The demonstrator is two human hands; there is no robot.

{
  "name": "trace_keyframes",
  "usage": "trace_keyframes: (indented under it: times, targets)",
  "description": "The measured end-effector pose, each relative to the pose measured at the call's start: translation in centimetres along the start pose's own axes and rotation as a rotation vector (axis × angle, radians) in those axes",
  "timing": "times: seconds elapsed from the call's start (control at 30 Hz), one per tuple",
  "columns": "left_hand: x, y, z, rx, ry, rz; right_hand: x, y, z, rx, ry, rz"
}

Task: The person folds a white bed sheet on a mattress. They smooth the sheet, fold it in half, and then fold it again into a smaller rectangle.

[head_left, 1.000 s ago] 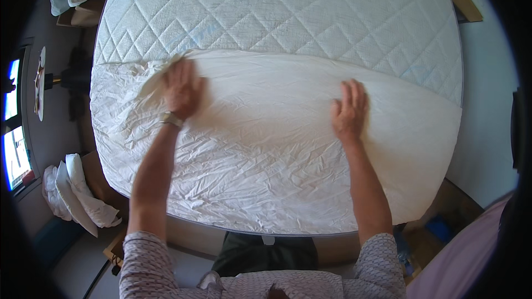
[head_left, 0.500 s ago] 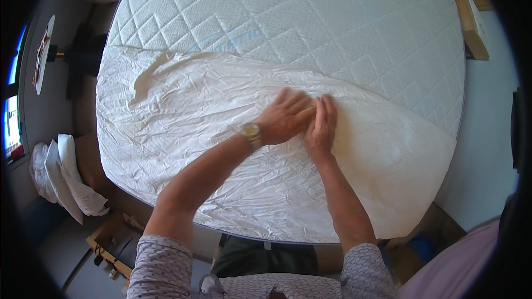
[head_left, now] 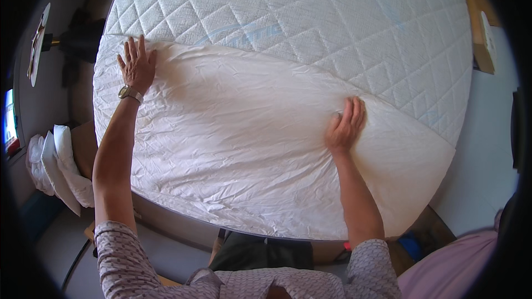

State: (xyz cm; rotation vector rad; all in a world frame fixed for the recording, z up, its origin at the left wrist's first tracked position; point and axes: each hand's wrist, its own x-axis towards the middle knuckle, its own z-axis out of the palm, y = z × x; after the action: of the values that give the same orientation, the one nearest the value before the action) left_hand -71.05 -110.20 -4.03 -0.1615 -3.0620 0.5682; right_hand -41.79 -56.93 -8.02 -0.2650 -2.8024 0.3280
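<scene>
A white wrinkled sheet [head_left: 238,116] covers the near part of a quilted mattress [head_left: 310,11]. Its far edge runs in a curve across the mattress, from the left side down to the right side. My left hand [head_left: 137,66], with a watch [head_left: 130,93] on its wrist, lies flat with fingers spread near the sheet's far left corner. On the right part of the sheet rests my right hand [head_left: 344,126], palm down, its fingers stretched forward and the thumb apart. Folds in the cloth stretch between the two hands and gather toward the near side.
Stacked white pillows [head_left: 64,169] stand at the left. A round disc on a stand [head_left: 40,44] is further up on that side. A wooden piece of furniture [head_left: 483,39] borders the mattress at the far right. Pink cloth [head_left: 454,266] hangs at the lower right.
My left hand has moved from beside the right one to the far left of the sheet. The right hand has shifted slightly right. Cloth between them looks smoother and flatter.
</scene>
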Motion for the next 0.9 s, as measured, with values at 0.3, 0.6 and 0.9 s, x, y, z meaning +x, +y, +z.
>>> trace_keyframes:
  times: [0.3, 0.6, 0.9]
  targets:
    - [-22.8, 22.8, -12.7, -0.857, -0.205, 0.837, -0.7, 0.0, 1.0, -0.096, 0.004, -0.019]
    - [-24.8, 5.5, 0.1, -0.405, -0.055, 0.21, -1.5, 1.0, 1.8, -0.113, 0.015, -0.034]
    - [-28.3, 7.0, -6.5, -0.491, 0.113, 0.21, -3.5, -9.1, -1.3, 0.291, 0.069, 0.001]
